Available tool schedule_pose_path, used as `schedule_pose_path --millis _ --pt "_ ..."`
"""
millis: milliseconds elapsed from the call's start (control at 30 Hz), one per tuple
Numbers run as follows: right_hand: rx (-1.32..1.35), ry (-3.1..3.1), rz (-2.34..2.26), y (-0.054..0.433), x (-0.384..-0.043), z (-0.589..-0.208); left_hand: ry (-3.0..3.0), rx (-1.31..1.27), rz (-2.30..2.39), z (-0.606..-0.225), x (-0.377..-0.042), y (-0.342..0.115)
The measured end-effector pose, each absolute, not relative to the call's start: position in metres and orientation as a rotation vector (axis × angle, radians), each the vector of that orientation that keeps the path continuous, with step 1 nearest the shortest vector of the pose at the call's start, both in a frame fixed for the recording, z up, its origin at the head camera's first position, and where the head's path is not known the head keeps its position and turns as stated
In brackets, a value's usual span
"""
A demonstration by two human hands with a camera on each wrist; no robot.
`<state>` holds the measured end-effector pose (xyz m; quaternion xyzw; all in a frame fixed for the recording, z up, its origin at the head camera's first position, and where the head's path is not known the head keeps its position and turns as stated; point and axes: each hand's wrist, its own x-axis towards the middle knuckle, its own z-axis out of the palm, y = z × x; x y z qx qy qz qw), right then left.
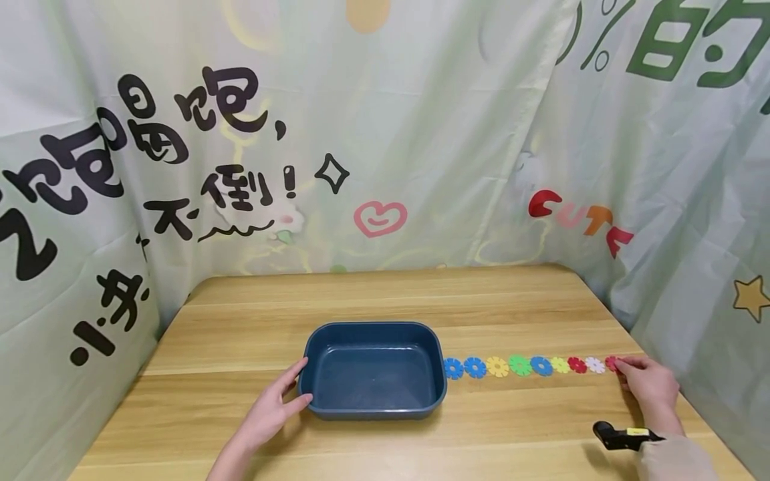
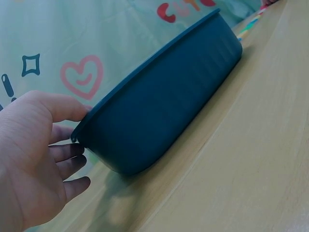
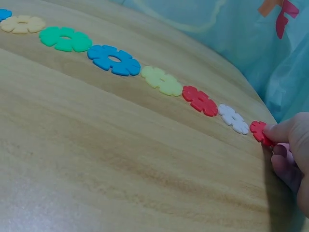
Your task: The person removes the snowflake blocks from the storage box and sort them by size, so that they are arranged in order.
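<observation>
A dark blue plastic bin (image 1: 373,412) stands on the wooden table, and my left hand (image 1: 269,409) holds its left end, thumb and a finger at the rim. From the left wrist view, the other fingers of that hand (image 2: 36,159) hang loosely below the rim. To the right of the bin runs a row of notched, flower-shaped plastic discs: blue, yellow, green (image 1: 520,365), pale yellow, red (image 3: 199,101) and white (image 3: 233,119). At its right end my right hand (image 1: 652,386) pinches a red disc (image 3: 259,132) between thumb and fingers, partly covering it.
The wooden table (image 1: 385,294) is bounded by printed fabric curtains (image 1: 421,147) at the back and both sides. A black device (image 1: 619,437) is strapped to my right wrist. The leftmost blue disc (image 1: 454,368) lies against the bin's right side in the head view.
</observation>
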<state>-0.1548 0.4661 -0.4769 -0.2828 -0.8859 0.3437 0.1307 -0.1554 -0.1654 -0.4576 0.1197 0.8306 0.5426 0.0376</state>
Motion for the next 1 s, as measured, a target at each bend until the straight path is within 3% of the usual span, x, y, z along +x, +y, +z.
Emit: schedule_pose_path --millis 533,767,1000 --pt "-0.787 -2.589 0.904 0.466 -0.159 -0.48 2.579 0.356 1.632 -0.458 -0.159 -0.165" --pt "-0.873 -2.413 1.218 0.469 -0.155 -0.482 2.588 0.339 1.615 -0.46 -0.162 -0.162" --pt "-0.848 -2.386 1.138 0.461 -0.16 -0.467 2.633 0.373 1.585 -0.455 -0.159 -0.168"
